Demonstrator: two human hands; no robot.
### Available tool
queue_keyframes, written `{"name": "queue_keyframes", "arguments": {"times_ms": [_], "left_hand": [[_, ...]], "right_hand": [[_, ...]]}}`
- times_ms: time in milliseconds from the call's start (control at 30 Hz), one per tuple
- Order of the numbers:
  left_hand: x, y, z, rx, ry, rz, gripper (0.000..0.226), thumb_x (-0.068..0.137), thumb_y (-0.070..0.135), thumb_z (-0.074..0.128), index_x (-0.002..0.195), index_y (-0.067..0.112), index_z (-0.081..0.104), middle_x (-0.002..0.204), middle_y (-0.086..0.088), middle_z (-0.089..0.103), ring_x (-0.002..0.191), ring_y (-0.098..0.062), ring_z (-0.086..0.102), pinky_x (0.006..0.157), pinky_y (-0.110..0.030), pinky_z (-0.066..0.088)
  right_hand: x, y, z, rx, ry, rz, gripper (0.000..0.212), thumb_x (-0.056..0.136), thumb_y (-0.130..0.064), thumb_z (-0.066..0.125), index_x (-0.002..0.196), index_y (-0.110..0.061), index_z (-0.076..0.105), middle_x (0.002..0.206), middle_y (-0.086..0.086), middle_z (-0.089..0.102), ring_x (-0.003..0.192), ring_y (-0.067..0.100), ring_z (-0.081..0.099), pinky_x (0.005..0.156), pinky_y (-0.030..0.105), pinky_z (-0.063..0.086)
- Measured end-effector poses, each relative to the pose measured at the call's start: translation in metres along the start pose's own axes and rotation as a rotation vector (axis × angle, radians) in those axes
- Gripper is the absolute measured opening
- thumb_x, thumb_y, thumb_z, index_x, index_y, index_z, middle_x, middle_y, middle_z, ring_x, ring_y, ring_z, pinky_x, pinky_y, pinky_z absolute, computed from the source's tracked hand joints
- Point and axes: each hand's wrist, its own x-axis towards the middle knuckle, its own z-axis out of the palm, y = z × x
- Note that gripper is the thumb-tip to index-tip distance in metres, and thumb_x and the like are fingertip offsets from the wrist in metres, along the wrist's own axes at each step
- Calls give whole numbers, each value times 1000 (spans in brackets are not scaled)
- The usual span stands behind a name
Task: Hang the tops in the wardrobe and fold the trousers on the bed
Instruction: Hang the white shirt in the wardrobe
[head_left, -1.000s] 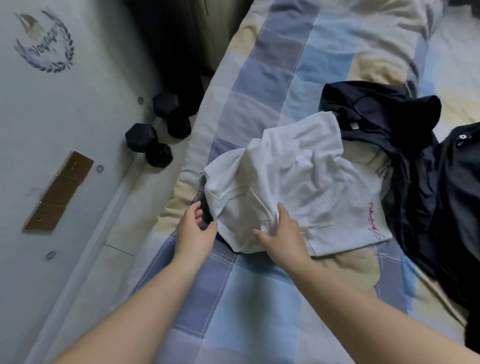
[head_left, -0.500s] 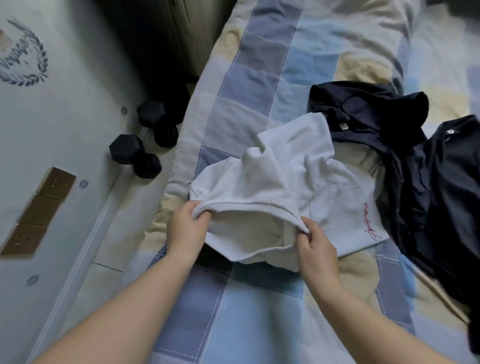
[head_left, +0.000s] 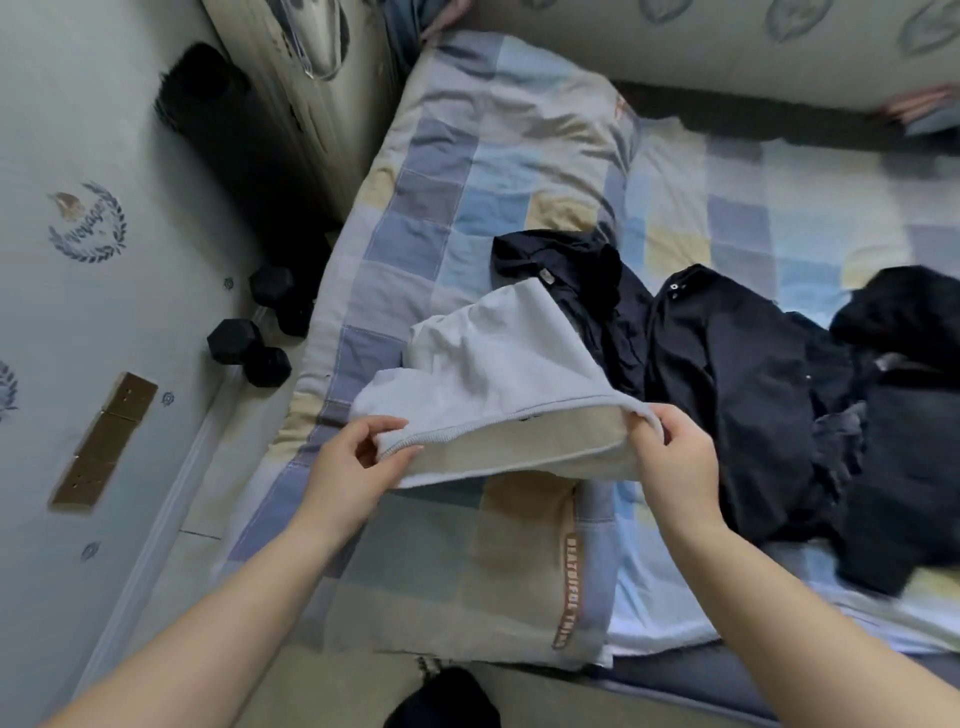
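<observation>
White soft cotton top (head_left: 498, 364), light and floppy, hangs between both hands' fingers: left hand (head_left: 353, 467) and right hand (head_left: 675, 452) each pinch its ribbed hem, the best hold.

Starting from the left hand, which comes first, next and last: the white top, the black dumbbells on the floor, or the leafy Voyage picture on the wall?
1. White top: gripped by the left hand.
2. Dumbbells: on the floor, up and left.
3. Voyage picture: on the wall, farthest left.
</observation>
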Motion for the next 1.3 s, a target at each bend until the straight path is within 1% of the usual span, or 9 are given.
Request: {"name": "queue_keyframes", "arguments": {"times_ms": [167,333,467,567,667,833,967,1100,1300], "left_hand": [[-68,88,22,-34,-19,137,16,71,48,73,87,47,69,88,12,71,81,-11,65,72,-29,51],[-127,186,55,-15,-46,351,16,82,27,73,79,42,67,96,14,63,78,9,60,63,-3,44],[-171,265,80,-55,-119,509,8,83,21,71,83,29,70,112,20,57,88,7,63,67,-8,49],[-200,315,99,1,-178,611,5,85,24,69,82,27,70,81,13,69,66,-1,60,58,-9,45],[-224,361,125,-13,-258,684,9,89,22,65,84,27,70,68,13,67,63,1,57,61,-10,42],[-255,429,170,-49,-639,774,7,79,37,71,86,35,73,81,10,68,74,-3,59,68,-15,48],[-276,480,212,67,-912,971,49,54,36,87,96,46,65,102,-1,66,86,-14,64,84,-28,54],[-305,529,265,134,-943,1316,37,64,34,78,96,45,63,92,19,65,75,2,62,71,-8,47],[-353,595,328,151,-972,1656,25,72,29,80,80,41,59,77,24,60,64,2,54,58,-5,39]], "right_hand": [[-31,-28,-115,44,28,-89,32,91,-38,55,68,-15,56,56,-14,47,56,4,40,55,23,32],[-59,-65,-235,95,91,-200,61,89,-59,50,72,-1,47,62,-2,40,56,8,35,53,25,30],[-84,-90,-331,129,168,-273,61,82,-67,51,66,-10,44,55,-9,37,47,1,32,43,14,28],[-106,-106,-396,150,228,-288,68,76,-73,54,69,-5,47,59,-4,41,53,7,38,48,22,33],[-134,-115,-459,203,295,-298,58,74,-70,59,68,-12,54,60,-4,46,58,11,44,53,28,38],[-179,-123,-549,170,482,-349,44,73,-67,61,55,-27,55,47,-16,42,44,0,38,41,14,33],[-216,-124,-612,101,696,-296,51,66,-75,59,58,-25,54,47,-16,43,42,1,39,42,17,35],[-266,-118,-664,64,929,-237,63,55,-84,57,59,-21,54,50,-12,44,51,9,41,55,30,34],[-342,-111,-704,39,1208,-182,70,60,-77,63,63,-9,53,58,2,45,58,17,44,58,30,34]]}}
